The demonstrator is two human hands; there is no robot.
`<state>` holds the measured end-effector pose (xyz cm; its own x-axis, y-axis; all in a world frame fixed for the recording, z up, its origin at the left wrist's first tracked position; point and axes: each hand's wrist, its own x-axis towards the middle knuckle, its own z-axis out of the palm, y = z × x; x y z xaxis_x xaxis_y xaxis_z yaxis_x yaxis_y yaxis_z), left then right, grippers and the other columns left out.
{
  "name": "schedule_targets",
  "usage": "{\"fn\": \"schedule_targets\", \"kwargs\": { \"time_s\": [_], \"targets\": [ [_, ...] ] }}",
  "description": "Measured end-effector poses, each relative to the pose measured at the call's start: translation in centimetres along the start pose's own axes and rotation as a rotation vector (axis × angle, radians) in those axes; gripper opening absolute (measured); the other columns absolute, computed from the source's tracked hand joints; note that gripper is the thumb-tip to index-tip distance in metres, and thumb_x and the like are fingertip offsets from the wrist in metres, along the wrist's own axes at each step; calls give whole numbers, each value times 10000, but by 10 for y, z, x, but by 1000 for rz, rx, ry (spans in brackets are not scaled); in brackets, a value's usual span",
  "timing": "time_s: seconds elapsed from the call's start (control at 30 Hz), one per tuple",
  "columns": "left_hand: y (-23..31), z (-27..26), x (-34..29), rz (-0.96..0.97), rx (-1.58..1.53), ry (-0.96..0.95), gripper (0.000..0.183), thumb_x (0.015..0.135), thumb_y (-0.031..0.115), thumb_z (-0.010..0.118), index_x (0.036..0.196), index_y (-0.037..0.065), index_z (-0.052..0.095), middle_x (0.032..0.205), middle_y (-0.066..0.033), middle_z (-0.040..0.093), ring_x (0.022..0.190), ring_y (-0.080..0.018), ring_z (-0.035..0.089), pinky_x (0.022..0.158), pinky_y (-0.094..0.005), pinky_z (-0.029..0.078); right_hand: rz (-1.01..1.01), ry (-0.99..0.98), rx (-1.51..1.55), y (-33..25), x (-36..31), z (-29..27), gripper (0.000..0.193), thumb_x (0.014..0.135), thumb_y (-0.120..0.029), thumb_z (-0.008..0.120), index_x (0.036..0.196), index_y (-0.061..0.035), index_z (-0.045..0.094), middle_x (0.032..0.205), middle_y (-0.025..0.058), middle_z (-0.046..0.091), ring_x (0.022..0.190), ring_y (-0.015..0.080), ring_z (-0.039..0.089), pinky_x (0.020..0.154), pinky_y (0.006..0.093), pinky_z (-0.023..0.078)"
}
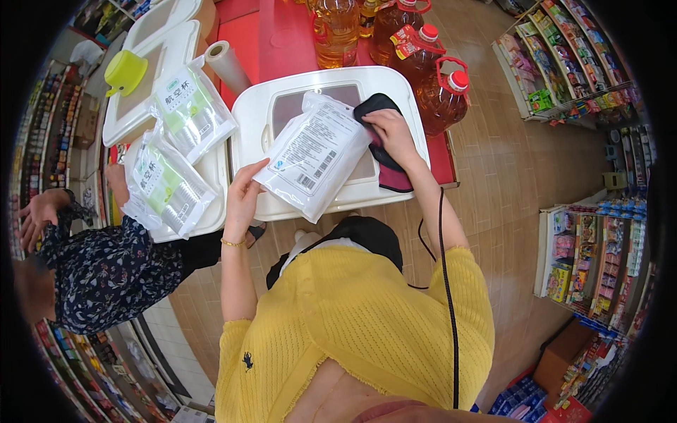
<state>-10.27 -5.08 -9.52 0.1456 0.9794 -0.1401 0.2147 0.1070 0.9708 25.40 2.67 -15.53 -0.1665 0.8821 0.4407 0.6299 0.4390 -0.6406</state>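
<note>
A clear-and-white plastic pack of disposable cups (310, 151) lies tilted, its printed back with a barcode facing up, over the white bin lid (243, 116). My left hand (247, 192) grips the pack's near left corner, thumb on top and fingers partly beneath. To the right, my right hand (393, 137) has its fingers closed on a black and dark red cloth (395, 180), beside the pack's right edge. The cloth lies bunched over the lid's right side. Part of it is hidden under my hand and wrist.
Two similar cup packs (194, 113) lie on lids at left, a co-worker's hand (116, 183) by the nearer one. A lime-green plastic pot (127, 72) and a film roll (227, 65) stand behind. Oil bottles (443, 99) crowd the far right. A black cable (444, 282) hangs along my right arm.
</note>
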Motion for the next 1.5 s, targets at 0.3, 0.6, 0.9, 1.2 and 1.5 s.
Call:
{"fn": "schedule_targets", "kwargs": {
  "time_s": [0.3, 0.6, 0.9, 1.2, 1.5],
  "targets": [
    [75, 71, 51, 574, 610, -91, 376, 853, 99, 585, 1229, 106, 593, 1357, -159, 476, 1326, -355, 347, 1118, -455, 254, -36, -87, -215, -4, 14, 4, 240, 776, 0, 607, 984, -88, 688, 887, 107, 548, 880, 303, 525, 799, 392, 446],
    [39, 128, 74, 482, 1160, -186, 844, 628, 420, 786, 1373, 221, 442, 1457, -122, 374, 1380, -365, 269, 1114, -590, 154, 164, 227, -59, 26, -10, -27, 119, 781, 18, 570, 858, -24, 650, 871, 140, 602, 860, 328, 579, 787, 400, 459],
    [32, 128, 79, 510, 1134, -212, 850, 612, 344, 786, 1376, 213, 436, 1425, -101, 426, 1376, -351, 290, 1106, -601, 156, -80, 14, -127, -34, -26, 7, 271, 748, -25, 652, 1012, -19, 592, 913, 134, 585, 914, 321, 551, 813, 375, 455],
    [31, 123, 82, 500, 1116, -248, 840, 633, 348, 764, 1387, 209, 422, 1429, -84, 432, 1391, -328, 275, 1114, -592, 144, 49, -175, 250, 16, -13, -10, 294, 793, 40, 526, 1070, -11, 607, 954, 128, 641, 906, 274, 612, 819, 326, 475],
    [31, 124, 80, 499, 1098, -228, 833, 645, 351, 754, 1391, 196, 418, 1433, -80, 431, 1394, -321, 272, 1127, -573, 135, 351, -58, 673, 1, -25, -10, 250, 903, -58, 523, 1126, 26, 599, 1012, 53, 639, 937, 139, 592, 839, 267, 462]
  ]
}}
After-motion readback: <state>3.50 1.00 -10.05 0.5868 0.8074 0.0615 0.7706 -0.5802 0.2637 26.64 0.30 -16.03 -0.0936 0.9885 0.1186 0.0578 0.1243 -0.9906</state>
